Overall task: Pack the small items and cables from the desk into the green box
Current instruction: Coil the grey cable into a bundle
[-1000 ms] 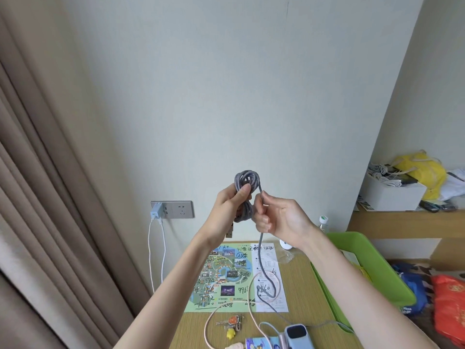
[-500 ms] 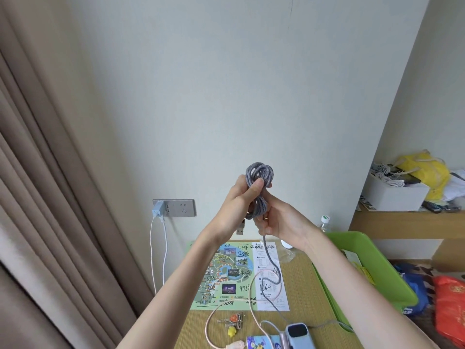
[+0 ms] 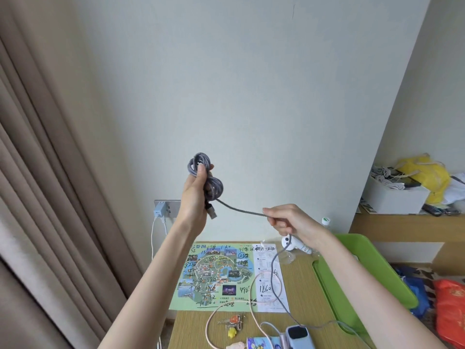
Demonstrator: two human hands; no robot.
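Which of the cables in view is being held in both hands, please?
The grey braided cable: its coil sits in the left hand and its loose run passes through the right hand. The pink cable lies untouched on the desk; the white cable hangs from the wall charger.

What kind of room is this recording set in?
Probably a bedroom or hotel room: a small wooden desk against the wall, floor-length beige curtains, and a charger in the wall socket.

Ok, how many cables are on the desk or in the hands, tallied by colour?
grey cable: 1
pink cable: 1
whitish cable: 1
Total: 3
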